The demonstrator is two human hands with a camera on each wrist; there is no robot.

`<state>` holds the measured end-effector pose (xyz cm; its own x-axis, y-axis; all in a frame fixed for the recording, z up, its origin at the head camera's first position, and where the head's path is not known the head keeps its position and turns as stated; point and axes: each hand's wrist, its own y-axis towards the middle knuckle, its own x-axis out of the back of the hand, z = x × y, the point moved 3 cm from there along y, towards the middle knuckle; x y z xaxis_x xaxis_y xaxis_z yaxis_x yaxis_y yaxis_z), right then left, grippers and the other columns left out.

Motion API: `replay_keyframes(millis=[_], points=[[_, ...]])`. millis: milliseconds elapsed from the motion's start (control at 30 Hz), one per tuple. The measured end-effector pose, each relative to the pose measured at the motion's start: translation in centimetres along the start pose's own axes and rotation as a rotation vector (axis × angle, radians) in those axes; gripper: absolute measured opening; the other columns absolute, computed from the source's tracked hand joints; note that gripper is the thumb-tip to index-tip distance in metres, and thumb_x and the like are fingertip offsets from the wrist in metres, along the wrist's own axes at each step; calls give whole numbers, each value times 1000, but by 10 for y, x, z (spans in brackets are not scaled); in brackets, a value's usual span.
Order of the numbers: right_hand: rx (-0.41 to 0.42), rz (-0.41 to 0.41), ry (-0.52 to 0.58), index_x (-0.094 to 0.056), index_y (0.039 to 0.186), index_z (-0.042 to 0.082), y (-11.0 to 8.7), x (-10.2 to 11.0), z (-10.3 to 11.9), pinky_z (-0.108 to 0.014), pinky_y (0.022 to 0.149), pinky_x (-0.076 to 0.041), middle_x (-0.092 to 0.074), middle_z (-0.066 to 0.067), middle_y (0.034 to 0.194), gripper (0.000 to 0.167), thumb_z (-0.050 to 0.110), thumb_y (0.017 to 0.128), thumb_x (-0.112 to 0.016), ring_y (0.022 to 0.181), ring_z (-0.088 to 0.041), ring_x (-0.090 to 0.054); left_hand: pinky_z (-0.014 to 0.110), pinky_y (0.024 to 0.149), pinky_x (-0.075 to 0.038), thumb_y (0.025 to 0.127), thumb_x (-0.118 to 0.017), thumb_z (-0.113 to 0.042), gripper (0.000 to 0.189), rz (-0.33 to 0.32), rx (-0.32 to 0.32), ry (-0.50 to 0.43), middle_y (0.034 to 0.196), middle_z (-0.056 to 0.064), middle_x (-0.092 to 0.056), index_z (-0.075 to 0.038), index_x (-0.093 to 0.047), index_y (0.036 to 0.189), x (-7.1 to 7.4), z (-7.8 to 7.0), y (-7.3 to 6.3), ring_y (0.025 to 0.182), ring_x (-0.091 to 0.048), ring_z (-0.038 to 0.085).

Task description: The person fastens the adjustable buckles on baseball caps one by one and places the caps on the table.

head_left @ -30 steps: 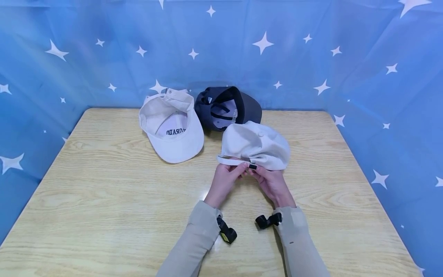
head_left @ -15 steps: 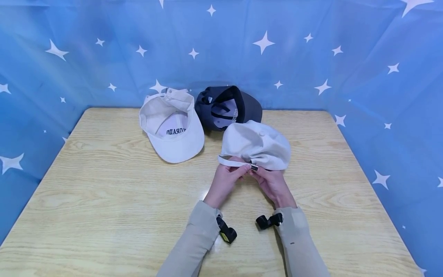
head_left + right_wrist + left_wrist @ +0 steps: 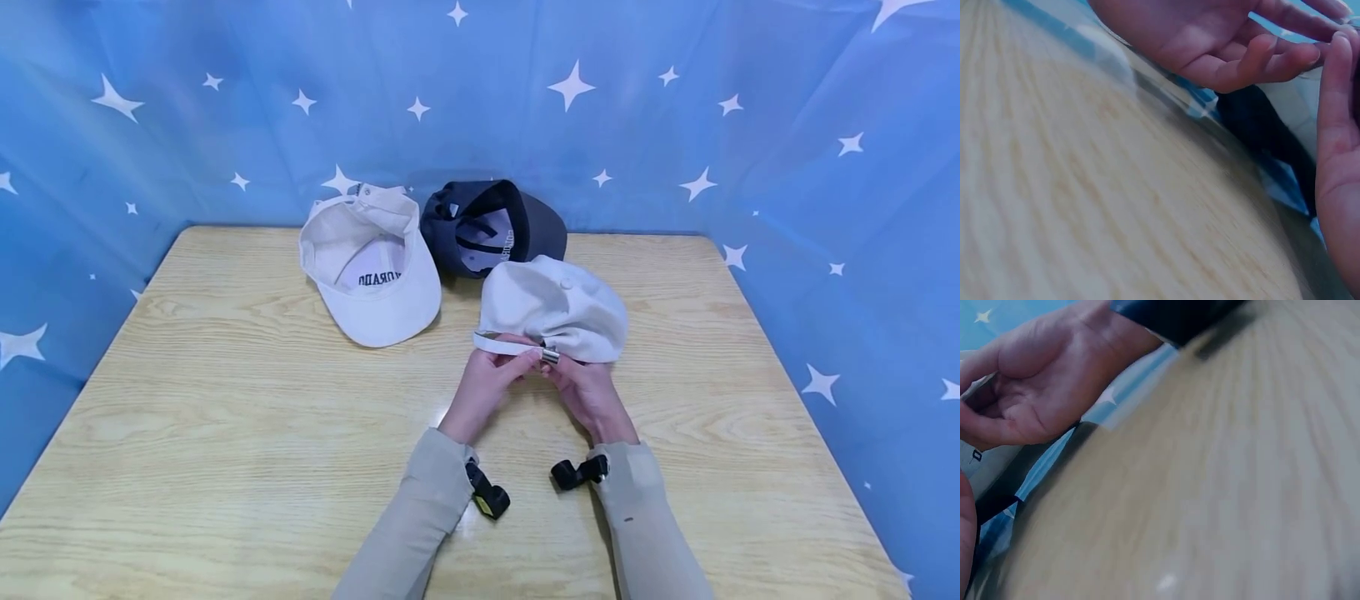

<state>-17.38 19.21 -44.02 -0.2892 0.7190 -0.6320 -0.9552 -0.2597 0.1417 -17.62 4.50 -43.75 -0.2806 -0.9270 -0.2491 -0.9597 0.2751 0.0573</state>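
Observation:
In the head view, a white baseball cap (image 3: 558,304) sits crown up, its back opening and strap towards me. My left hand (image 3: 486,383) pinches the strap (image 3: 506,346) between thumb and fingers, left of the small metal buckle (image 3: 550,356). On the other side, my right hand (image 3: 588,396) pinches the strap at the buckle. Both thumbs lie close together there. The cap's brim is hidden, and the wrist views barely show the strap.
Behind, a second white cap (image 3: 375,275) lies upturned, its inside showing. A dark navy cap (image 3: 491,225) rests beside it, close behind the held cap. A blue star-patterned cloth (image 3: 487,142) surrounds the wooden table (image 3: 225,433).
The buckle has tipped, its dark face giving way to a silver one. My hands stay at the strap with small finger shifts. The head view has tilted slightly.

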Motion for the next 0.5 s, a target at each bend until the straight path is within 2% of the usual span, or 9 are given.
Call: replay_keyframes(millis=[100, 167, 367, 500], points=[[-9, 4, 9, -59, 97, -1, -1, 1, 0, -21, 66, -50, -63, -12, 93, 17, -9, 85, -52, 73, -16, -62, 40, 65, -47, 82, -65, -29, 27, -14, 39, -76, 85, 11, -61, -7, -63, 97, 2, 3, 0, 80, -53, 35], [-16, 17, 27, -59, 97, -1, -1, 1, -1, -22, 67, -50, -63, -12, 93, 16, -9, 85, -51, 73, -16, -62, 40, 64, -47, 82, -65, -27, 24, -36, 55, -103, 82, 12, -61, -6, -63, 95, 3, 5, 0, 80, -53, 37], [-39, 69, 96, -57, 99, -4, -2, 1, -2, -23, 69, -51, -62, -15, 95, 15, -8, 86, -50, 76, -18, -62, 35, 62, -46, 82, -66, -23, 21, -69, 80, -133, 82, 18, -61, -5, -63, 92, 4, 5, 1, 76, -55, 33], [-41, 100, 93, -57, 101, -4, -2, 0, -2, -24, 70, -51, -61, -15, 97, 16, -8, 87, -48, 77, -19, -62, 28, 61, -45, 79, -68, -26, 24, -81, 83, -132, 82, 19, -60, -5, -63, 90, 4, 5, 1, 74, -54, 30]])
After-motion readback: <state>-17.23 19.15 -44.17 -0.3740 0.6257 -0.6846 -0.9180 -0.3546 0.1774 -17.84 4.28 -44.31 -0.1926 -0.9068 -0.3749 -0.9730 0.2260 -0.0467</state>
